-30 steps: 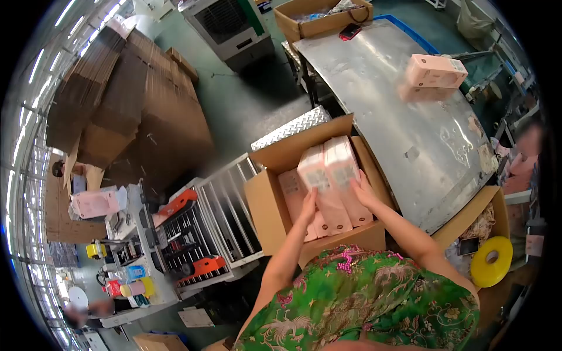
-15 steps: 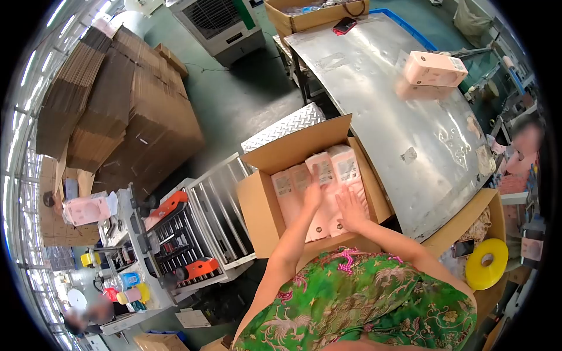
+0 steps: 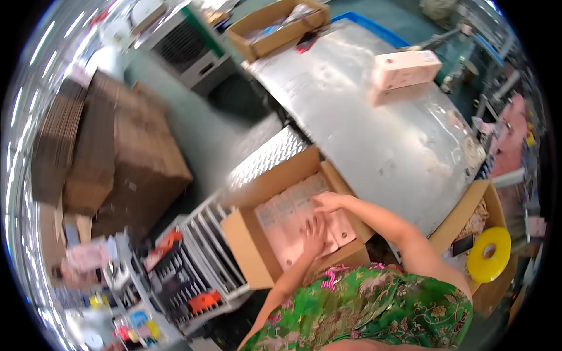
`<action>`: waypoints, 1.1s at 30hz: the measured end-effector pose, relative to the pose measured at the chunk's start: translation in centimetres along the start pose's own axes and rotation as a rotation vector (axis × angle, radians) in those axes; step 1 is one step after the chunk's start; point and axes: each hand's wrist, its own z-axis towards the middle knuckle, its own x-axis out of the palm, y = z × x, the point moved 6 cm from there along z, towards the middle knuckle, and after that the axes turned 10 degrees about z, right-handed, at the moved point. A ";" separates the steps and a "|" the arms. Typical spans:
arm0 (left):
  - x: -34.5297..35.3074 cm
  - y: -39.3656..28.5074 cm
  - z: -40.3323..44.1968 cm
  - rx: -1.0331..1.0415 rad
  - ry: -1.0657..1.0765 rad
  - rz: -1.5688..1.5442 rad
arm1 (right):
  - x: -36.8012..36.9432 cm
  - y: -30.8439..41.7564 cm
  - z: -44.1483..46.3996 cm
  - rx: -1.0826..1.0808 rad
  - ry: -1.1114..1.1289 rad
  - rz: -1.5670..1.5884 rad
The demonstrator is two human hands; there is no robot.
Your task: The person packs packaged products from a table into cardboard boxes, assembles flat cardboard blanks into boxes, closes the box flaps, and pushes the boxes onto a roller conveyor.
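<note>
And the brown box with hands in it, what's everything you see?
The box is brown, looks like cardboard, and sits open side up, flaps spread. Pink packs line up inside. It's beside the metal table. The left hand lies spread on the packs; the right hand is over them. Its base is hidden.

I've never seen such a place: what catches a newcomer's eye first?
Probably the open box in the middle, with the left hand and right hand over pink packs. Next, the yellow roll at lower right, and a lone pink pack on the metal table, upper right.
</note>
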 end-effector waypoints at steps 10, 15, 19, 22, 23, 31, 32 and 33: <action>2.2 -1.1 -0.6 0.126 0.149 0.172 | -40.6 0.6 -14.8 -0.008 -1.153 -0.943; 1.3 -1.2 -0.5 0.069 0.297 0.111 | -53.2 -8.5 -14.9 0.360 -0.886 -0.965; 0.2 -1.1 -0.2 0.070 0.376 0.064 | -54.6 -12.2 -13.4 0.562 -0.838 -0.942; -0.3 -1.2 -0.4 0.088 0.320 0.081 | -54.2 -11.0 -12.8 0.525 -0.834 -0.894; 0.0 -1.1 -0.4 0.088 0.307 0.072 | -53.8 -10.9 -12.6 0.531 -0.750 -0.883; 0.3 -1.1 -0.6 0.055 0.284 0.077 | -37.6 1.2 -14.9 -0.015 -0.362 -1.032; 0.3 -0.9 -0.6 0.054 0.281 0.092 | -34.3 1.6 -15.8 -0.158 -0.391 -1.091; 0.5 -1.4 -1.1 0.057 0.241 0.091 | -30.8 2.2 -17.9 -0.256 -0.365 -1.107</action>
